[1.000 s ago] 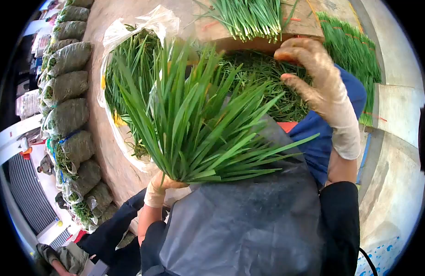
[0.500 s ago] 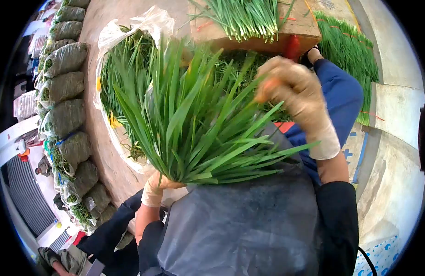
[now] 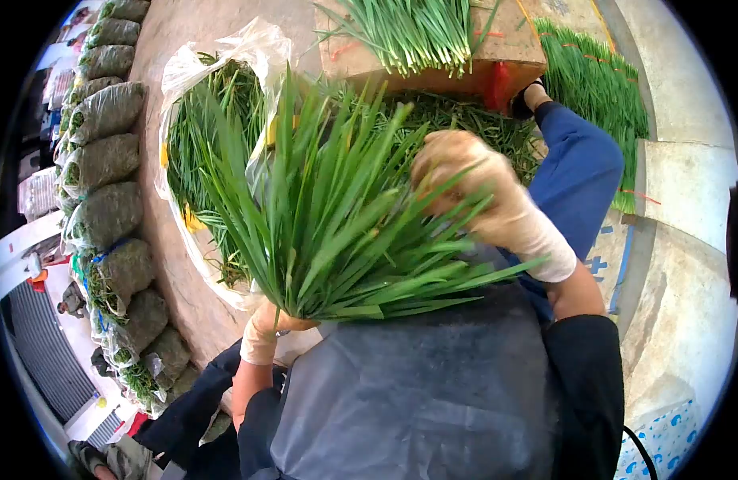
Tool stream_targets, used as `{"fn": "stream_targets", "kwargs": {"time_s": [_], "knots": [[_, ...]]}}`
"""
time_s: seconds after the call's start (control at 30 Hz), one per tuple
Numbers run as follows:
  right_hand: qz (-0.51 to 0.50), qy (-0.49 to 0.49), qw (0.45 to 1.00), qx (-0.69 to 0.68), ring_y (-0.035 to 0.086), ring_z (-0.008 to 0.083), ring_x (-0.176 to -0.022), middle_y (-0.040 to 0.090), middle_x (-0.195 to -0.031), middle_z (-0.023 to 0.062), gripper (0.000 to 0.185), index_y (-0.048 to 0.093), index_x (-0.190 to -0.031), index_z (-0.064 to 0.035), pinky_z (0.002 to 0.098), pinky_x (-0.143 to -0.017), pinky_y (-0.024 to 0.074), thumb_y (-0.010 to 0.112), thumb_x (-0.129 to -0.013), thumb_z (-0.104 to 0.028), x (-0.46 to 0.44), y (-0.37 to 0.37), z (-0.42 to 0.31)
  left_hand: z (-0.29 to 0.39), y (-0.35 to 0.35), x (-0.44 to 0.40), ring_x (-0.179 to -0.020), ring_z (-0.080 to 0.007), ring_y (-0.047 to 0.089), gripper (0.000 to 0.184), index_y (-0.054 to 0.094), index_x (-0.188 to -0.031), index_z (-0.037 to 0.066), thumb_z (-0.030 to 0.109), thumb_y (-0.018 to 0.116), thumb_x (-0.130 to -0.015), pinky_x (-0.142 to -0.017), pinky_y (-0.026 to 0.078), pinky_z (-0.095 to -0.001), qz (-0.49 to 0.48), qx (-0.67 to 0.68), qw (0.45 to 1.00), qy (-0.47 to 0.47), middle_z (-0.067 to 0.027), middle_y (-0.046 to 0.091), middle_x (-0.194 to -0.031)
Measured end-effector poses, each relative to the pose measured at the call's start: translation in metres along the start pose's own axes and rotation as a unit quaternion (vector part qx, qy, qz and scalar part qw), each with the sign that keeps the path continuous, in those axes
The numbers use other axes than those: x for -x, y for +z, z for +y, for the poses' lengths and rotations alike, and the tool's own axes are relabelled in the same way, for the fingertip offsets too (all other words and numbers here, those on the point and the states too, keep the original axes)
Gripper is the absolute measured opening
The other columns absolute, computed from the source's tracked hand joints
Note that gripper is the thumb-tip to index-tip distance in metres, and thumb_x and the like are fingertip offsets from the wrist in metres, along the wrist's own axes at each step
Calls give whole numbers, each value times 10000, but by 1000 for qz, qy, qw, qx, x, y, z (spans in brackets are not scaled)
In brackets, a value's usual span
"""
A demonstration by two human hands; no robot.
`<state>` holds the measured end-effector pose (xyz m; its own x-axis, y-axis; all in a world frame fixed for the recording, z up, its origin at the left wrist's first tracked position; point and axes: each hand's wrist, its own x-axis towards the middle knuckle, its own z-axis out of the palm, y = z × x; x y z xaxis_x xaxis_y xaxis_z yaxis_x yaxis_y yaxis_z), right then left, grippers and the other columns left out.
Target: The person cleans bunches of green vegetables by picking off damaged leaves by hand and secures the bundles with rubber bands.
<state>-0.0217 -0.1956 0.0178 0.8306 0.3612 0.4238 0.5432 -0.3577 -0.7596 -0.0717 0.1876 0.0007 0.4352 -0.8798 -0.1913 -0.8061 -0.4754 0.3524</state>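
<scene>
My left hand (image 3: 275,324), in a pale glove, is closed round the base of a large bunch of garlic chives (image 3: 329,232). The long flat green leaves fan upward and to the right over my dark apron (image 3: 417,392). My right hand (image 3: 461,180), gloved as well, is at the right side of the fan among the leaf tips. Its fingers look bent, but motion blur and leaves in front hide whether they grip any leaf.
A clear plastic bag (image 3: 171,120) of loose leaves lies at left. Ahead, a wooden block (image 3: 509,48) bears trimmed chives (image 3: 409,32), with leaf scraps (image 3: 497,120) below. Tied bundles (image 3: 597,96) lie at right. Filled sacks (image 3: 105,152) line the far left. Another person (image 3: 105,460) is at lower left.
My right hand has moved left and slightly down, from beside the leaf tips in among them. My left hand still holds the bunch in nearly the same place. The view has shifted slightly.
</scene>
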Motion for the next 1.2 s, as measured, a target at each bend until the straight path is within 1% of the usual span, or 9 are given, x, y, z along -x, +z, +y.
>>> {"fn": "stream_targets", "kwargs": {"time_s": [0.1,0.23,0.3,0.43,0.63,0.7,0.77,1.03,1.2], "knots": [[103,107,958,-244,601,249,-921,628,-943,104,138,671,-861,-26,348,-823,480,687,-805,-151,11,-41,10,2,1,6,-1160,-347,533,477,651,-1145,100,223,731,-691,-1060,353,-490,-3,41,999,-13,-104,610,-1200],[4,61,932,356,558,293,-1060,601,-1090,84,360,647,-1078,-89,407,-926,437,750,-748,-190,18,-27,17,-6,9,13,-1165,-349,528,483,648,-1153,102,226,730,-693,-1066,343,-500,-10,129,990,-52,-103,605,-1209],[21,103,988,113,557,292,-1070,601,-1075,79,396,650,-1087,-104,426,-928,437,767,-726,-218,16,-38,1,-4,6,10,-1171,-345,521,481,646,-1161,108,231,728,-703,-1060,344,-513,-39,163,979,-113,-103,597,-1224],[-66,-55,992,95,596,294,-966,631,-944,82,286,652,-900,-80,425,-854,463,766,-744,-290,-7,-21,-3,1,-1,0,-1188,-348,505,478,644,-1162,114,244,724,-709,-1066,341,-509,-26,21,998,-52,-111,589,-1237],[254,87,961,67,635,223,-888,664,-895,83,126,658,-912,-35,317,-776,491,705,-819,-105,-20,-39,-31,-9,20,8,-1167,-393,510,499,648,-1130,80,192,741,-653,-1065,342,-512,-26,106,992,-61,-126,586,-1228],[120,-59,979,154,601,230,-910,642,-952,64,126,677,-901,-63,343,-830,470,704,-814,-151,-31,-48,-50,-8,20,4,-1181,-404,497,519,642,-1148,73,173,737,-648,-1068,342,-508,-24,122,992,-30,-133,584,-1234],[39,-30,984,170,596,247,-909,636,-909,38,162,672,-878,-86,356,-807,464,733,-770,-189,-35,-32,-61,-4,10,-5,-1180,-395,500,520,644,-1151,78,161,734,-646,-1055,353,-497,11,81,996,-27,-136,589,-1222],[-11,68,981,179,578,213,-846,610,-860,-9,302,586,-969,-140,369,-766,445,709,-753,-312,-16,-13,-55,-11,23,9,-1236,-316,489,564,649,-1206,140,316,776,-686,-1098,299,-457,-37,210,972,-97,-72,591,-1284],[-8,-8,965,263,596,208,-770,616,-765,9,353,587,-1020,-131,356,-707,455,705,-733,-298,-24,-1,-53,-11,27,8,-1224,-312,499,590,652,-1199,131,312,795,-656,-1094,308,-451,-34,181,979,-84,-73,598,-1276]]}}
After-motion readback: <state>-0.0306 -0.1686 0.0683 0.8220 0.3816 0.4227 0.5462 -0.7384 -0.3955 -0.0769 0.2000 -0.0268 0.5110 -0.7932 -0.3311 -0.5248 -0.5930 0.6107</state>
